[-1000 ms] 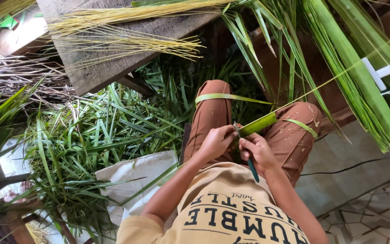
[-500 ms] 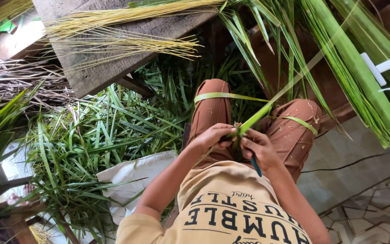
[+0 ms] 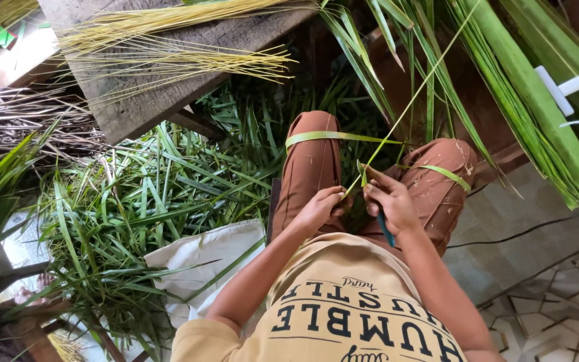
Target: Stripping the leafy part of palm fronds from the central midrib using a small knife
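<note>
I sit with brown-trousered knees apart. My left hand [image 3: 323,206] pinches the lower end of a thin green palm-leaf strip [image 3: 415,94], which rises up and to the right from between my hands. My right hand [image 3: 390,200] is closed on a blue-handled knife [image 3: 386,231] and also touches the strip's base. The blade is hidden by my fingers. Two loose leaf strips lie over my knees, one on the left knee [image 3: 333,137] and one on the right knee [image 3: 445,173].
A heap of green leaves [image 3: 135,201] covers the floor at left, partly over a white sack [image 3: 202,258]. A wooden board [image 3: 169,94] carries yellow leaf ribs [image 3: 175,60]. A big palm frond [image 3: 537,100], a white plug [image 3: 561,86] and a black cable [image 3: 504,236] are at right.
The broad green leaf piece seen between my hands a second ago is gone; only a thin strip shows now, swung more upright. Both hands stayed together at my knees.
</note>
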